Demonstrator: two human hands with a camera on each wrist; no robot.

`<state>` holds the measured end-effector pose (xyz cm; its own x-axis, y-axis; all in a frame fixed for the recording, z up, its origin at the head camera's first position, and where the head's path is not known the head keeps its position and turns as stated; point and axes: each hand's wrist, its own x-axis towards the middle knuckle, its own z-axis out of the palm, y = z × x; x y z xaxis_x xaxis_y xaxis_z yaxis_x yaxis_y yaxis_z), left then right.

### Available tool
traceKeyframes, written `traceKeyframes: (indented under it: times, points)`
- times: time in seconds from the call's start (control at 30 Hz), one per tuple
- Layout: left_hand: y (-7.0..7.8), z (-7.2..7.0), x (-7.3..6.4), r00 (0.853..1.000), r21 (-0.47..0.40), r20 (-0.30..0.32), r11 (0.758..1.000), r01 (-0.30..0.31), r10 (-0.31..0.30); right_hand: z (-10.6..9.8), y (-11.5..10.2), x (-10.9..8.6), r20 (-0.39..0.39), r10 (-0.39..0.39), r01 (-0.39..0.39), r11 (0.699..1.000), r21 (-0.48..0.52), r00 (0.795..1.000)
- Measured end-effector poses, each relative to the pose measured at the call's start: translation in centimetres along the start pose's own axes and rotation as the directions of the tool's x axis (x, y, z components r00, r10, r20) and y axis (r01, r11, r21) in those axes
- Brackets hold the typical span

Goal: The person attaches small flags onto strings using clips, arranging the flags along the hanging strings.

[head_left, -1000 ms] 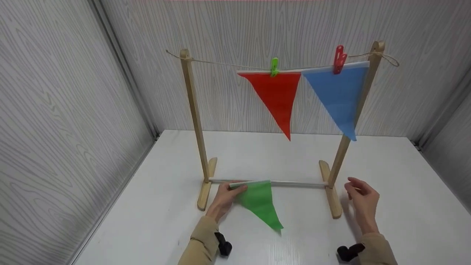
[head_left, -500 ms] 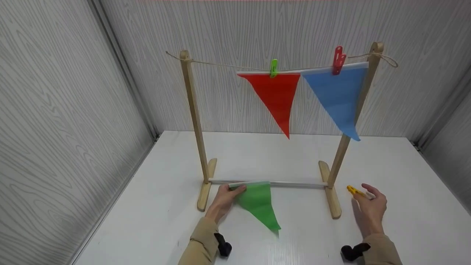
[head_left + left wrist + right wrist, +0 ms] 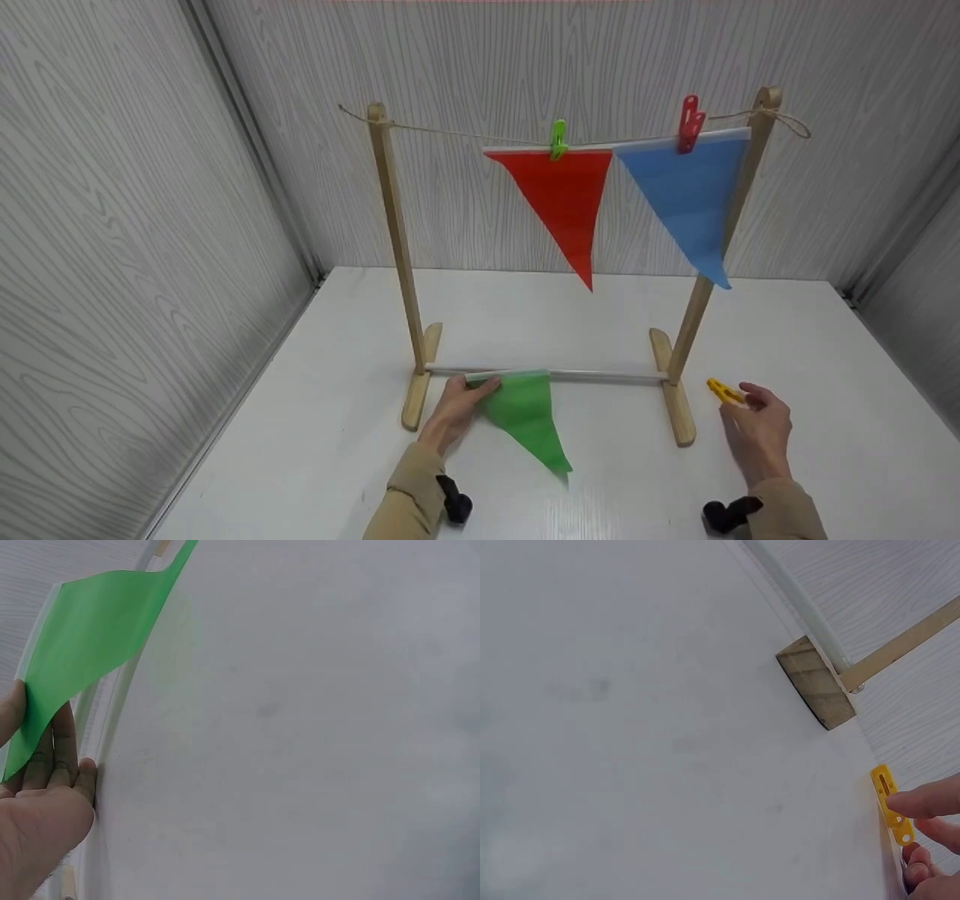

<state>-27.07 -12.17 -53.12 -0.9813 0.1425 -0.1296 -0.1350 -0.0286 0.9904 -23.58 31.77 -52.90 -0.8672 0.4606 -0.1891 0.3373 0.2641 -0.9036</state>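
My left hand [image 3: 456, 409] pinches the white-edged top corner of a green pennant [image 3: 525, 416], thumb in front and fingers behind. In the left wrist view the green cloth [image 3: 97, 634] stretches out from the thumb, its tip pointing away. Right of the stand, my right hand [image 3: 761, 431] pinches a yellow clothespin [image 3: 721, 389] that pokes out past the fingertips. One finger lies along this clothespin [image 3: 889, 802] in the right wrist view. A red pennant [image 3: 566, 195] hangs from the string by a green clothespin [image 3: 558, 140], beside a blue pennant [image 3: 686, 191] under a red clothespin [image 3: 689, 126].
A wooden stand has a left post [image 3: 395, 232], a right post [image 3: 701, 300] and a white rod [image 3: 607, 376] low between its feet. Twine [image 3: 450, 132] runs between the post tops. Wood-grain panels [image 3: 120, 247] enclose the white table [image 3: 360, 300] at the back and sides.
My right hand has shifted slightly right and toward me, and the yellow clothespin has come into sight at its fingertips. The left hand and green pennant have barely moved.
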Motion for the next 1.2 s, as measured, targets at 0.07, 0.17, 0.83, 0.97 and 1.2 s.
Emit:
traceKeyframes:
  times: [0.07,0.17,0.83,0.97,1.2]
  points:
    - [-0.02,0.0,-0.01,1.0,0.003,-0.002,1.0,-0.002,0.002,0.0,-0.01,0.02,0.001,0.009,-0.009,1.0,-0.014,1.0]
    - [-0.05,-0.01,-0.02,1.0,0.016,-0.009,1.0,-0.001,0.001,-0.02,0.02,0.06,0.009,0.024,-0.024,0.999,-0.033,1.0]
    - [-0.04,-0.17,-0.05,1.0,-0.011,0.023,1.0,-0.018,0.018,-0.44,0.03,0.06,0.018,-0.042,0.043,0.991,-0.128,0.999]
    - [0.05,-0.1,-0.16,1.0,-0.009,0.022,1.0,-0.015,0.015,-0.46,0.09,0.04,0.009,-0.044,0.045,0.991,-0.129,0.999]
    - [0.0,-0.09,-0.23,1.0,0.0,0.022,1.0,-0.015,0.015,-0.51,0.29,-0.13,0.027,-0.016,0.018,0.994,-0.104,1.0]
